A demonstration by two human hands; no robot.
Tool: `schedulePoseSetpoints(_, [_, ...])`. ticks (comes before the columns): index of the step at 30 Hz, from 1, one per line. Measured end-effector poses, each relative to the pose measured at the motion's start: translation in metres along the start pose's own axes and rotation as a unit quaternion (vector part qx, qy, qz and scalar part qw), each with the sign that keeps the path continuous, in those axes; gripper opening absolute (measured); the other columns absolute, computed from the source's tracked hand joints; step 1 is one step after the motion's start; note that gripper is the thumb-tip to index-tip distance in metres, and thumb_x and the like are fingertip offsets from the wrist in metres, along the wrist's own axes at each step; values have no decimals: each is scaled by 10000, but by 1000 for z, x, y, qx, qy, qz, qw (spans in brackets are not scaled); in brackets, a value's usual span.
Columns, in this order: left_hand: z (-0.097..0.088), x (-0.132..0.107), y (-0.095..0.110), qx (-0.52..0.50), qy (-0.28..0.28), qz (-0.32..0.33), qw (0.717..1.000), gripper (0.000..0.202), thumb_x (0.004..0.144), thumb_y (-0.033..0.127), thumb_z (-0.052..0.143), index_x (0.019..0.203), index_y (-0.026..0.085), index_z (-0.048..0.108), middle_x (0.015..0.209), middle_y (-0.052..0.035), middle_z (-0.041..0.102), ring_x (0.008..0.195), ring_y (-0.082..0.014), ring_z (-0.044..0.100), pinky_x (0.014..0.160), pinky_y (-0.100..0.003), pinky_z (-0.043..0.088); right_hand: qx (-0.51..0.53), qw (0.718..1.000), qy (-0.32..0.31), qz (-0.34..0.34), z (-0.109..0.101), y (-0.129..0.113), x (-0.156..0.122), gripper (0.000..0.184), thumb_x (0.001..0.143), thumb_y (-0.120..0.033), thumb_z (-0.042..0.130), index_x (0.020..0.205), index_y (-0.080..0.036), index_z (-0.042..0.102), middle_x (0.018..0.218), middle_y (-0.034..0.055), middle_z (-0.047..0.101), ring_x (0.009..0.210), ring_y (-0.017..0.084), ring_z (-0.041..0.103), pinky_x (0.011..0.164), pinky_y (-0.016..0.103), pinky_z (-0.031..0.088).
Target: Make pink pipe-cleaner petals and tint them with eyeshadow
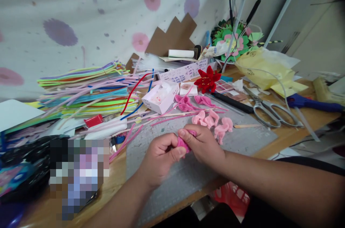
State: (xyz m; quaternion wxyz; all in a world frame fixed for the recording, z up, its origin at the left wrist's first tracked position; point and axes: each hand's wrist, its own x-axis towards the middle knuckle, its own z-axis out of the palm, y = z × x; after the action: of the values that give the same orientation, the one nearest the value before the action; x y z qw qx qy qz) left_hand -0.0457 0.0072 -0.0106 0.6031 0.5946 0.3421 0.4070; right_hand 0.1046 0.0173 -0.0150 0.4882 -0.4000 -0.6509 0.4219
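Between my two hands is a deep pink fuzzy petal [183, 144], bent from what looks like pipe cleaner. My left hand [161, 156] pinches its left side with thumb and curled fingers. My right hand [202, 145] closes on its right side, thumb on top. Much of the petal is hidden by my fingers. Just beyond my hands, pale pink curled petals [223, 129] lie on the grey cutting mat [167, 185]. Farther back are darker pink petals [185, 103] with long stems, beside a red fuzzy flower [207, 80].
Bundles of coloured pipe cleaners [88, 95] are heaped at the left. A small white box [161, 97] stands behind the mat. Large scissors [269, 109], a black-handled tool [233, 103] and a wooden stick [247, 126] lie to the right, near a yellow plastic bag [258, 66].
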Motion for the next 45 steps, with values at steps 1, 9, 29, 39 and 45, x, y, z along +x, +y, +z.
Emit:
schedulePoseSetpoints(1, [0, 0, 0, -2, 10, -11, 1000, 218, 769, 273, 656, 612, 168, 548, 589, 26, 543, 587, -101, 462, 571, -230, 344, 8, 1000, -8, 11, -2, 0, 2, 415, 900, -410, 436, 550, -189, 418, 511, -36, 423, 483, 84, 397, 473, 210, 318])
schedulePoseSetpoints(9, [3, 0, 1, -14, 29, -57, 998, 213, 740, 265, 658, 588, 165, 545, 548, 20, 575, 503, -90, 454, 505, -224, 332, -94, 994, -17, -56, -19, -3, 9, 340, 859, -342, 477, 562, -176, 458, 532, -25, 456, 513, 91, 428, 501, 214, 319])
schedulePoseSetpoints(29, [9, -1, 0, -9, 69, -31, 997, 196, 762, 249, 631, 599, 173, 553, 559, 29, 578, 512, -90, 449, 524, -231, 332, 35, 995, 62, 67, -4, 5, 5, 397, 827, -432, 515, 526, -185, 436, 484, -47, 397, 472, 85, 372, 461, 219, 293])
schedulePoseSetpoints(39, [4, 2, 0, 33, 103, -32, 994, 263, 792, 286, 608, 565, 168, 548, 535, 25, 546, 506, -96, 451, 520, -240, 337, 35, 993, -30, 110, -17, 4, 5, 320, 792, -406, 577, 593, -174, 479, 527, -30, 501, 487, 84, 446, 464, 202, 330])
schedulePoseSetpoints(45, [3, 2, -1, 61, 93, -18, 994, 263, 821, 292, 592, 590, 168, 570, 558, 20, 561, 531, -105, 486, 548, -245, 370, 12, 997, -30, 69, -24, 1, 7, 278, 826, -383, 539, 663, -161, 568, 568, -16, 527, 543, 100, 487, 519, 216, 384])
